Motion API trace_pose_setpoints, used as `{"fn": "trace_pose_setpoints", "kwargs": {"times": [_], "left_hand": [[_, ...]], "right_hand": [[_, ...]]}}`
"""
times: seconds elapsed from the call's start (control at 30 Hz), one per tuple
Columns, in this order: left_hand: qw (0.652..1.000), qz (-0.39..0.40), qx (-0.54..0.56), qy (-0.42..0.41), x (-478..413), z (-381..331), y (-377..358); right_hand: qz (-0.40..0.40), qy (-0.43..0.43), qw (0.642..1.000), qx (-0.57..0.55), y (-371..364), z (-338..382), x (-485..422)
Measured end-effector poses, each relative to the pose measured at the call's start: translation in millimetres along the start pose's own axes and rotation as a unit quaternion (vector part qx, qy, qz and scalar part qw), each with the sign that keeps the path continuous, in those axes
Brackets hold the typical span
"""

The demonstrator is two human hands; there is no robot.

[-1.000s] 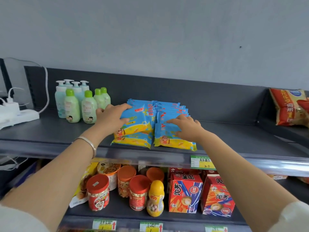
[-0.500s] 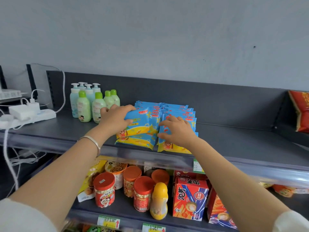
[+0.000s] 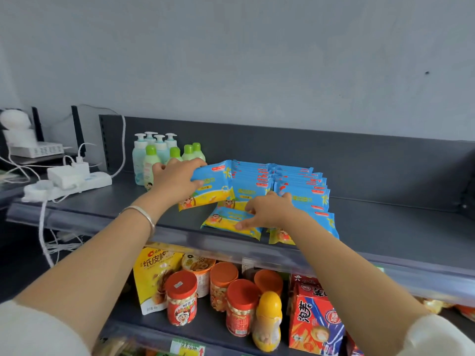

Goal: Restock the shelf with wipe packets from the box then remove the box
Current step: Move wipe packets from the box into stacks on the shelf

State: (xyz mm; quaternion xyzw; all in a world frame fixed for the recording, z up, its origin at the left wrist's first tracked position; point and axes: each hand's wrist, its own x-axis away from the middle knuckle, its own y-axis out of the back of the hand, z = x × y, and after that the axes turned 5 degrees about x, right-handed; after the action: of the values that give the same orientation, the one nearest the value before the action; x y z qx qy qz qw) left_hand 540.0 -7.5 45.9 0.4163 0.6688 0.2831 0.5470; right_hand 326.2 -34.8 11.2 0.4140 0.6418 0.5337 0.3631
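Note:
Blue and yellow wipe packets (image 3: 298, 191) lie in overlapping rows on the dark grey top shelf (image 3: 385, 227). My left hand (image 3: 174, 181) grips the left edge of the front packet of the left row (image 3: 213, 188), lifted and tilted. My right hand (image 3: 267, 211) pinches a packet (image 3: 228, 222) that lies flat near the shelf's front edge, thumb on its top. The box is not in view.
Green-capped and pump bottles (image 3: 154, 155) stand just left of the packets. A white power strip with chargers and cables (image 3: 69, 181) sits at the shelf's left end. On the lower shelf stand red-lidded jars (image 3: 182, 296), a yellow bottle (image 3: 267, 319) and snack boxes (image 3: 316, 319).
My right hand has drawn one packet forward out of the rows to the shelf's front edge. My left hand has tilted its packet up. The view has shifted left.

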Motion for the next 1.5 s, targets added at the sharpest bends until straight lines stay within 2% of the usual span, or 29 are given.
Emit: {"fn": "trace_pose_setpoints", "kwargs": {"times": [0.23, 0.37, 0.5, 0.63, 0.7, 0.97, 1.23, 1.5], "left_hand": [[0.999, -0.025, 0.036, 0.001, -5.9, 14.3, -5.5], [0.997, -0.031, 0.07, 0.008, -8.4, 21.5, -9.7], [0.996, -0.039, 0.083, 0.004, -8.4, 25.7, -7.3], [0.995, -0.025, 0.099, -0.005, -8.7, 30.8, -7.7], [0.994, -0.007, 0.106, -0.019, -8.1, 31.8, -9.6], [0.99, 0.083, 0.063, -0.1, -4.7, 7.2, -28.8], [0.987, 0.111, 0.013, -0.119, -23.3, -11.9, -54.3], [0.986, 0.102, 0.028, -0.133, -28.3, -45.0, -70.1]], "right_hand": [[0.06, -0.016, 0.998, -0.015, 7.9, 8.2, -6.9], [0.061, -0.019, 0.998, -0.001, 9.5, 10.0, -7.9], [-0.001, -0.033, 0.999, 0.004, 10.6, 15.3, -9.1], [-0.134, -0.088, 0.986, 0.043, 4.8, 16.3, -15.6], [-0.17, -0.107, 0.979, 0.044, 0.7, 13.7, -19.5], [-0.183, -0.121, 0.976, 0.012, -6.6, 0.3, -22.5], [-0.196, -0.115, 0.974, -0.002, -9.4, -19.6, -10.3], [-0.223, -0.141, 0.963, -0.046, -15.1, -37.9, 7.0]]}}
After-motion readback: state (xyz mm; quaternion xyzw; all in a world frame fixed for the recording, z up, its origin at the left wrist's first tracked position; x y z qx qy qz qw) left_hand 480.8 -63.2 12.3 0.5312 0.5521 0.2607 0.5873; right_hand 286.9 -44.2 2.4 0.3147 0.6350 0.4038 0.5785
